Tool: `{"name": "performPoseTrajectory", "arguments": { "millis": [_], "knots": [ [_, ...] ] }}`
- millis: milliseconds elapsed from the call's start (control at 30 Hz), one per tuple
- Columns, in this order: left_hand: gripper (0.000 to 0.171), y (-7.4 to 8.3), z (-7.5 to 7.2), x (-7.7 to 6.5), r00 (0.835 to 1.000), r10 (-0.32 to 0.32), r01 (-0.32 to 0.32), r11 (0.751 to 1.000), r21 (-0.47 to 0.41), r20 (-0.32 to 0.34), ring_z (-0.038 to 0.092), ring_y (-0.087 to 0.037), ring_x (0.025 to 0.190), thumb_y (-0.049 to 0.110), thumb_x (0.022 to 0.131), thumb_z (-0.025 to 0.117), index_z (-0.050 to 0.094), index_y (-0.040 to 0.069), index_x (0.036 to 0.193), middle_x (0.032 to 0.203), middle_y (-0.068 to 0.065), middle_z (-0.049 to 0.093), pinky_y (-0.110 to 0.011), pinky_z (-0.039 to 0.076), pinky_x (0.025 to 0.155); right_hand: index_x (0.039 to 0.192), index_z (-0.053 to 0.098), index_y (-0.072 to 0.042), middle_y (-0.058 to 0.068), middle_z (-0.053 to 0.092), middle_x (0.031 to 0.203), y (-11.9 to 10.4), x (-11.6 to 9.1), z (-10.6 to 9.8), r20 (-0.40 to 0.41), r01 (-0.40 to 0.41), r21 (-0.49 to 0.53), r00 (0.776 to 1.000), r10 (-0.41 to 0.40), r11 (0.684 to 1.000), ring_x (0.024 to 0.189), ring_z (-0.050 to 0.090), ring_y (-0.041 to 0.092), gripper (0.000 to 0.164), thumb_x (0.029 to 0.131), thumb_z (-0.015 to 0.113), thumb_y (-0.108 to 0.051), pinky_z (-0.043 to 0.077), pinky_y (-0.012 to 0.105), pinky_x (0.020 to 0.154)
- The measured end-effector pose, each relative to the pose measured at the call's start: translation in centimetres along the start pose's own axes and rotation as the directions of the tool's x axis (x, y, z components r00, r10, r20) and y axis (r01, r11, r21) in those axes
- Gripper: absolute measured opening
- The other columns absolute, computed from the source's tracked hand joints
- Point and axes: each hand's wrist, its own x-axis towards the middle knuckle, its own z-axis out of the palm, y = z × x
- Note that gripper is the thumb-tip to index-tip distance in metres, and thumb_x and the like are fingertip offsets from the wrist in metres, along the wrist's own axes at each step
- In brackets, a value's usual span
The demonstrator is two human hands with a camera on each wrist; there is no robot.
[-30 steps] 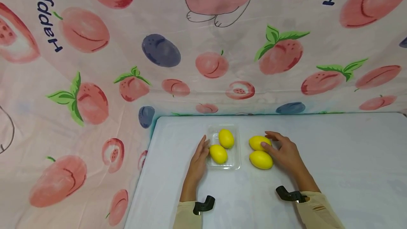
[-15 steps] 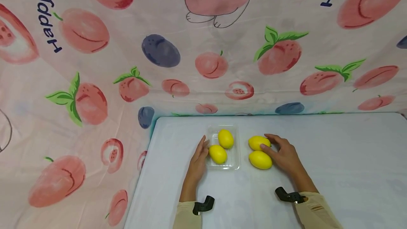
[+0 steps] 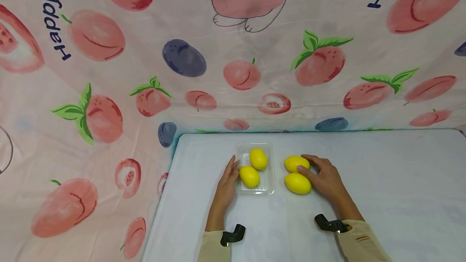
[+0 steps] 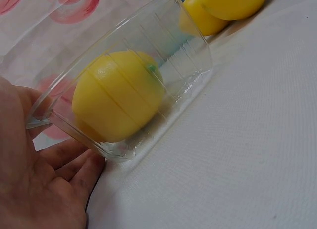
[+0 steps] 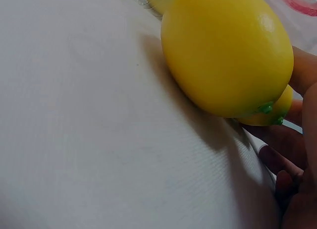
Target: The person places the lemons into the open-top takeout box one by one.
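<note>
2 yellow lemons sit in the clear tray on the white table, L hand w/ extended fingers against its left side. R hand pinches the far loose lemon btwn thumb & fingers, to tray's rt; nr loose lemon lies just beside it.

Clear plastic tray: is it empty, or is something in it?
Not empty: the head view shows two lemons inside the clear tray; two other lemons are outside it, on its right.
</note>
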Motion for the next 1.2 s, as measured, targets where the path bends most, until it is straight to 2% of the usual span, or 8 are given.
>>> {"name": "performPoseTrajectory", "arguments": {
  "millis": [300,833,1200],
  "knots": [
    [0.051,-0.25,0.05,0.03,1.000,-0.002,0.002,1.000,-0.018,0.002,0.039,-0.026,0.151,0.037,0.110,0.040,0.030,0.038,0.160,0.160,-0.001,0.044,-0.050,0.025,0.126,0.142,0.059,-0.011,0.022,0.061,0.138,0.08,0.00,0.00,-0.014,0.018,-0.023,1.000,-0.018,1.000,0.126,0.051,0.045,0.063,0.097,0.063,-0.055,0.040,0.067,0.106],
    [0.050,-0.21,0.11,0.01,1.000,-0.006,0.006,0.999,-0.032,-0.004,0.037,-0.026,0.151,0.034,0.110,0.039,0.030,0.040,0.160,0.161,-0.001,0.044,-0.051,0.024,0.127,0.142,0.059,-0.010,0.023,0.058,0.141,0.30,-0.15,-0.31,-0.042,0.009,0.050,0.999,-0.007,0.999,0.128,0.050,0.045,0.063,0.097,0.063,-0.054,0.041,0.066,0.106],
    [0.051,-0.12,0.10,0.12,1.000,-0.011,0.011,1.000,-0.012,-0.009,0.038,-0.024,0.151,0.035,0.110,0.039,0.030,0.042,0.159,0.160,0.001,0.045,-0.050,0.026,0.126,0.145,0.055,-0.010,0.022,0.052,0.148,0.64,-0.08,-0.35,-0.035,-0.018,0.129,0.999,0.023,0.991,0.136,0.048,0.043,0.067,0.097,0.063,-0.056,0.042,0.062,0.112]
  ]
}}
